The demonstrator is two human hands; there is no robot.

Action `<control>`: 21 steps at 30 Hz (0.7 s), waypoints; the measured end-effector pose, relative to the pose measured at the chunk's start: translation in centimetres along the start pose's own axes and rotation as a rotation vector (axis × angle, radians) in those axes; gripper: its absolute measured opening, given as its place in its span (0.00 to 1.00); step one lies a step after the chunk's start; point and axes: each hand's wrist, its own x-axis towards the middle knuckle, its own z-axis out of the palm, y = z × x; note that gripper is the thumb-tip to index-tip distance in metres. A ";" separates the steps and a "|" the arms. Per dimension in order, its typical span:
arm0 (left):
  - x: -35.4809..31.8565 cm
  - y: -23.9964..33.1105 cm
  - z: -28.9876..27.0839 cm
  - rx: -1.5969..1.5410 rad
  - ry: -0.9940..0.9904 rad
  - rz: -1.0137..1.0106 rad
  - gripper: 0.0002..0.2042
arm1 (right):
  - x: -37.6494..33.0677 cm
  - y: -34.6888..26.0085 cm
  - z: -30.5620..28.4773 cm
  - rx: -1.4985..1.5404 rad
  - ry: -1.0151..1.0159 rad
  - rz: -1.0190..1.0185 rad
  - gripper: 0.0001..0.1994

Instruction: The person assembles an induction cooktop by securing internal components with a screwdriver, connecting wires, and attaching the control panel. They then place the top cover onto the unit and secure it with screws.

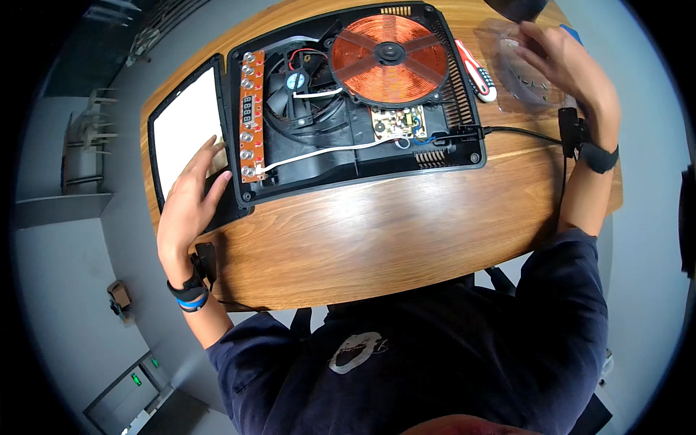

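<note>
An opened induction cooker base [319,174] lies on the table, its copper coil [355,69], fan [290,98], orange display board [251,148] and small circuit board [400,119] exposed. My left hand [190,192] is open at its left edge, fingers stretched over a black-framed panel [174,119] with a bright white surface. At the far right, my right hand [558,58] reaches over a clear plastic tray [511,101] holding several small screws [535,83]. Its fingers are bent, with the tips apart and nothing visible between them.
A red-and-white tool handle [478,72] lies between cooker and tray. A black cable [525,133] runs right from the cooker past my right wrist. A dark round object [516,7] stands at the back right. The wooden table's [377,268] near edge curves before me.
</note>
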 end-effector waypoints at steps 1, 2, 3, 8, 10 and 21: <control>-0.1 0.7 -0.3 0.044 0.040 0.026 0.24 | -0.3 -1.7 -0.3 0.078 -0.008 0.015 0.10; -0.1 1.6 -0.6 0.054 0.046 0.035 0.24 | -0.4 -3.1 -0.7 0.158 -0.055 -0.073 0.10; -0.3 2.7 -1.1 0.065 0.052 0.037 0.25 | -0.3 -4.4 -1.0 0.241 -0.102 -0.166 0.10; 0.1 7.4 -2.4 0.098 0.006 0.276 0.25 | -0.9 -7.9 -2.3 0.347 -0.462 -0.336 0.18; 0.5 9.7 -2.5 0.103 -0.075 0.338 0.25 | -1.1 -7.9 -1.9 0.369 -0.527 -0.315 0.17; 3.7 17.9 1.4 0.073 -0.143 0.745 0.33 | -2.4 -7.4 -1.2 0.447 -0.459 -0.331 0.10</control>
